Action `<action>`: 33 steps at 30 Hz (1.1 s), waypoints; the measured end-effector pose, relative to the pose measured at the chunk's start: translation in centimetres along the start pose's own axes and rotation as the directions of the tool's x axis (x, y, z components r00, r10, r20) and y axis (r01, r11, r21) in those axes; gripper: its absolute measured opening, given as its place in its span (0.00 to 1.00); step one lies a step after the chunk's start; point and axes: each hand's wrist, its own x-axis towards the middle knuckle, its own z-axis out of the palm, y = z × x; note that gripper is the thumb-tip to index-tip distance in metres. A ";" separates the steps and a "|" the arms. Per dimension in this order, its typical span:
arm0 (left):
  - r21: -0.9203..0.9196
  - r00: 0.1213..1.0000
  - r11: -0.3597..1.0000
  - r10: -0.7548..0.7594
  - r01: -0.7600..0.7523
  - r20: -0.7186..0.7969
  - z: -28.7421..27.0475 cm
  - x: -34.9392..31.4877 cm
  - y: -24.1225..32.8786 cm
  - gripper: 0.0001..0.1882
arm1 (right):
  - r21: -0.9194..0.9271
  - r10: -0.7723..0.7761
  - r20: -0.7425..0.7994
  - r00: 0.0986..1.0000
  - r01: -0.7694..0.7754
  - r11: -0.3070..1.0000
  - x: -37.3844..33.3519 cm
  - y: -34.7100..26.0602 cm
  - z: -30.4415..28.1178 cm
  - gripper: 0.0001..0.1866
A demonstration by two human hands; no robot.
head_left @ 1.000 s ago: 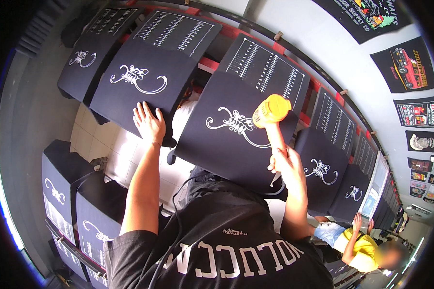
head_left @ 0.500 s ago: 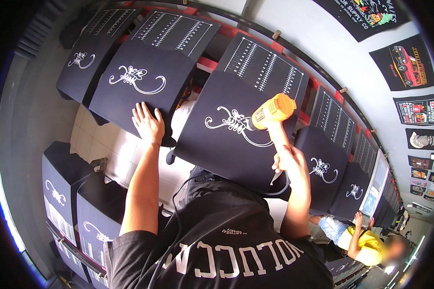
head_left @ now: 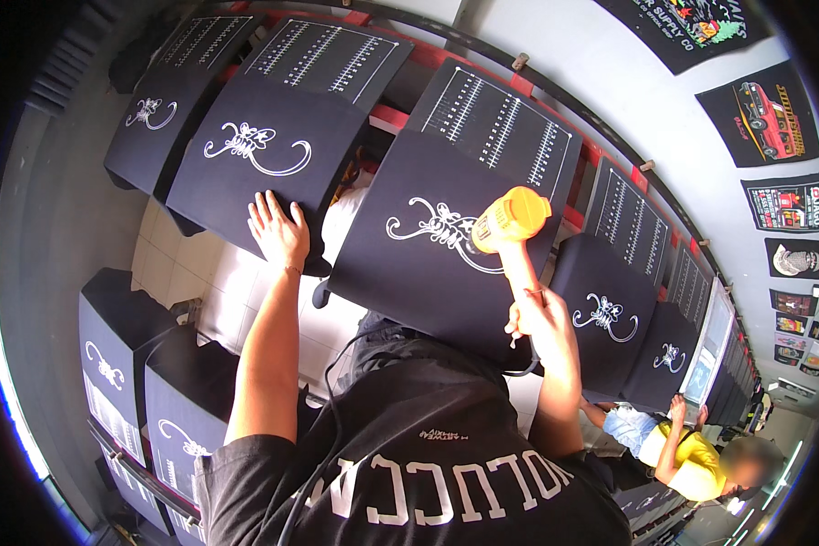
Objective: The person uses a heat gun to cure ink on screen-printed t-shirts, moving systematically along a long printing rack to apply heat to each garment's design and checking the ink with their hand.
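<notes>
Heat gun (head_left: pixel 513 218) held in right hand (head_left: pixel 544 326), fingers clamped on its handle (head_left: pixel 519 266), left hand (head_left: pixel 281 235) lying palm-down, fingers slightly apart

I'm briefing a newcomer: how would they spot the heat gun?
Find the row of black boards, then the one directly in front of the person in black. There, the right hand grips the heat gun by its handle, above black cloth with a white print. Its bright orange-yellow colour sets it apart from the dark cloth below.
</notes>
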 end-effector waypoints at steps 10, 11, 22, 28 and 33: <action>-0.013 1.000 1.000 0.015 -0.015 -0.010 -0.1 0.1 0.2 0.33 | 0.041 -0.057 0.052 0.997 0.055 0.998 2.1 0.4 2.1 0.15; -0.017 1.000 1.000 0.014 -0.014 -0.013 0.0 0.0 0.0 0.33 | 0.042 -0.033 0.078 0.996 0.030 0.999 1.8 0.4 1.8 0.15; -0.032 0.999 0.999 0.037 -0.037 -0.014 0.0 0.0 -0.1 0.33 | 0.023 -0.019 0.023 1.000 0.019 1.000 -1.1 1.4 2.0 0.15; -0.066 0.996 0.994 0.089 -0.091 -0.029 0.2 -0.3 -0.7 0.31 | 0.000 0.013 -0.048 0.999 -0.013 1.000 -2.2 0.9 2.3 0.16; -0.073 0.986 0.985 0.151 -0.156 -0.066 0.9 -0.3 -1.1 0.31 | 0.074 0.022 -0.062 0.998 -0.017 0.997 -3.0 1.8 1.5 0.18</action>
